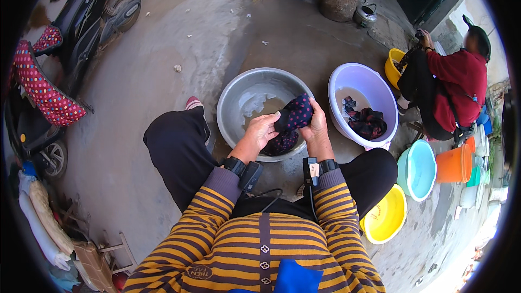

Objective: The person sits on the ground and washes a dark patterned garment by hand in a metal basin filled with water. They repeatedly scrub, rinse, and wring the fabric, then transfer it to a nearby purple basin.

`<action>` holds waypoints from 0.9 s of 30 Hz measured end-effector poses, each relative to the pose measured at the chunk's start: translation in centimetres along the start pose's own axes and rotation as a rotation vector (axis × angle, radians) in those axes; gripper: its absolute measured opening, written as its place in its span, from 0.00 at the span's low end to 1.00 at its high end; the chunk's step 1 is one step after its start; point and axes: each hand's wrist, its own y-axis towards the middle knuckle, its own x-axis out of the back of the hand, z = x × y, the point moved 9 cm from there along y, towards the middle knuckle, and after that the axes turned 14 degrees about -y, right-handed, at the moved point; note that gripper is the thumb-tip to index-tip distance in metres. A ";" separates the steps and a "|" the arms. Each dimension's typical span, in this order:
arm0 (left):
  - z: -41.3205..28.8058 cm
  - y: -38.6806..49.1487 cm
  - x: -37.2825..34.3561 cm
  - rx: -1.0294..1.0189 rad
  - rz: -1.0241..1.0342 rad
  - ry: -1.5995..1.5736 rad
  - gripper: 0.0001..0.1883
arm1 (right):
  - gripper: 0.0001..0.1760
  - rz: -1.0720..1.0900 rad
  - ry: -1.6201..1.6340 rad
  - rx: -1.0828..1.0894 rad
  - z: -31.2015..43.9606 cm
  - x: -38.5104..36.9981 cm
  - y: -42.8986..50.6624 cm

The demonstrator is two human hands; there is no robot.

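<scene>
Both of my hands hold a dark cloth with pink polka dots (298, 113) over a wide metal basin (226, 108). My left hand (261, 130) pinches the cloth's plain black end between thumb and fingers. On the cloth's right side, my right hand (316, 124) grips the dotted part, its thumb near the top. The cloth's lower part hangs down into the basin, where more dark dotted fabric (281, 143) lies. Murky water with whitish suds (260, 108) covers the basin's bottom.
Right of the basin stands a lavender tub (340, 77) with dark wet clothes (367, 123). Beyond it a person in a red top (456, 77) sits by a yellow basin (391, 67). A turquoise basin (419, 171), yellow basin (386, 215) and orange bucket (452, 165) stand at right. A scooter (81, 24) is at left.
</scene>
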 end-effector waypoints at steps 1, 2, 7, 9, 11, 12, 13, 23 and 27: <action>0.0 -0.2 -0.1 0.006 -0.003 0.018 0.14 | 0.16 -0.002 0.001 0.009 0.0 0.0 0.2; -0.1 -0.5 -0.2 0.001 -0.013 0.010 0.15 | 0.16 0.005 0.013 0.008 0.0 0.0 0.3; -3.1 -1.8 -2.0 -0.209 0.031 -0.063 0.23 | 0.18 -0.064 -0.106 0.072 0.5 0.9 1.0; -5.1 -2.4 -3.3 -0.310 0.111 -0.070 0.27 | 0.18 -0.084 -0.130 0.074 0.4 1.4 1.1; -7.6 -3.3 -4.7 -0.452 0.210 0.005 0.29 | 0.17 -0.053 -0.249 0.082 0.1 1.4 1.1; -8.5 -3.6 -5.0 -0.489 0.207 0.050 0.31 | 0.16 -0.032 -0.297 0.071 -0.4 1.4 1.1; -9.5 -4.1 -5.5 -0.559 0.233 0.066 0.31 | 0.15 -0.033 -0.339 0.055 -0.8 1.7 1.1; -14.5 -8.0 -9.2 -0.789 0.368 0.409 0.36 | 0.27 0.070 -1.349 0.392 -0.8 -0.9 1.0; -13.4 -8.6 -9.9 -0.601 0.435 0.333 0.35 | 0.29 0.152 -1.078 0.565 2.0 -3.9 0.2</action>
